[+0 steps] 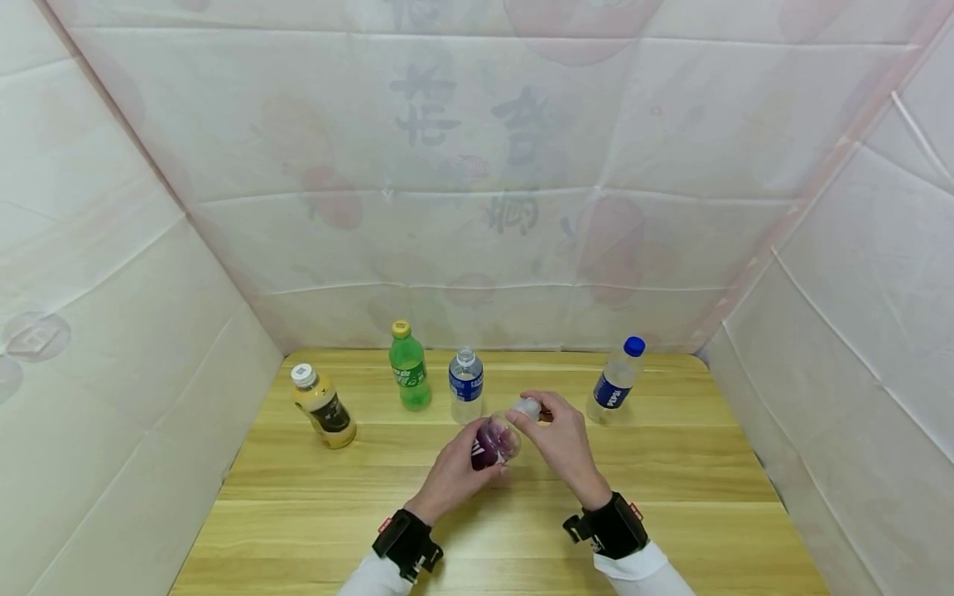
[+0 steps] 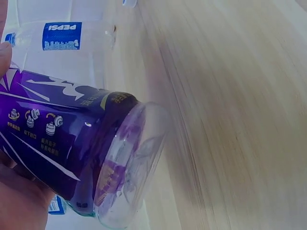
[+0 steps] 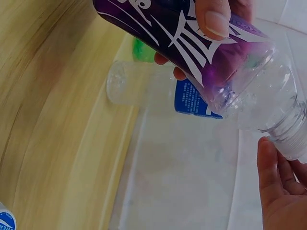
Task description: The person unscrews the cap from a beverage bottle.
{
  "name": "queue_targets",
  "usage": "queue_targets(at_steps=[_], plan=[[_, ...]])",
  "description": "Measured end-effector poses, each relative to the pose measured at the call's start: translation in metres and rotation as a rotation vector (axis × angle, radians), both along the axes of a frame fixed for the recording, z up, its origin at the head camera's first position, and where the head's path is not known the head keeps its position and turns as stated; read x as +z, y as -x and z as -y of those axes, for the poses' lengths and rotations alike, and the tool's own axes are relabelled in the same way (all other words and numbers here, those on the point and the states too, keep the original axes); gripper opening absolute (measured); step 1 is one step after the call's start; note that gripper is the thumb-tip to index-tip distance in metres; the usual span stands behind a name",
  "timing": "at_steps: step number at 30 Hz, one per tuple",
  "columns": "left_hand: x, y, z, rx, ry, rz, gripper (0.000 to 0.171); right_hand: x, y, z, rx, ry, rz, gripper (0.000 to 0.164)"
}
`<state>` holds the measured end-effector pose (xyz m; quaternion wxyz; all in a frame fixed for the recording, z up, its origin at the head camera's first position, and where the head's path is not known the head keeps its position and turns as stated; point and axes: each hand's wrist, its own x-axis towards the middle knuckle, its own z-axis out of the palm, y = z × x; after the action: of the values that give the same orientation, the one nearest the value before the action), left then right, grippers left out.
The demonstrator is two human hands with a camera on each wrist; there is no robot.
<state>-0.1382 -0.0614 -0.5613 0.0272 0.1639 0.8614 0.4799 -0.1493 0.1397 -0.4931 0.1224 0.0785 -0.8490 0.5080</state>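
My left hand [image 1: 450, 473] grips a clear plastic bottle [image 1: 498, 440] by its purple label [image 2: 53, 124], tilted above the table with its neck toward the right. At the neck, the thumb and fingers of my right hand [image 1: 564, 444] pinch the white cap [image 1: 528, 407]. In the right wrist view the cap [image 3: 295, 143] sits at the bottle's mouth, partly cut off by the frame edge. Just behind my left hand stands an uncapped clear bottle [image 1: 466, 385] with a blue label.
On the wooden table [image 1: 298, 530] stand a yellow drink bottle [image 1: 325, 410] at left, a green bottle [image 1: 409, 368] at the back and a blue-capped Pepsi bottle [image 1: 616, 381] at right. A loose white-and-blue cap [image 3: 5, 221] lies on the tabletop. Fabric walls [image 1: 477, 248] enclose the table.
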Motion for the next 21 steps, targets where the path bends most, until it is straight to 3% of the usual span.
queue_targets(at_steps=[7, 15, 21], plan=[[0.0018, -0.0013, 0.001, 0.007, 0.022, -0.01, 0.082, 0.0026, -0.0014, 0.0005, 0.001, 0.047, 0.001, 0.041], [0.001, -0.0017, 0.0025, 0.008, 0.07, -0.093, 0.08, 0.004, -0.002, -0.0013, 0.01, 0.035, -0.006, 0.038], [0.0023, -0.0009, 0.0039, 0.002, 0.093, -0.084, 0.081, 0.0042, -0.0024, -0.0025, 0.029, 0.016, -0.039, 0.036]])
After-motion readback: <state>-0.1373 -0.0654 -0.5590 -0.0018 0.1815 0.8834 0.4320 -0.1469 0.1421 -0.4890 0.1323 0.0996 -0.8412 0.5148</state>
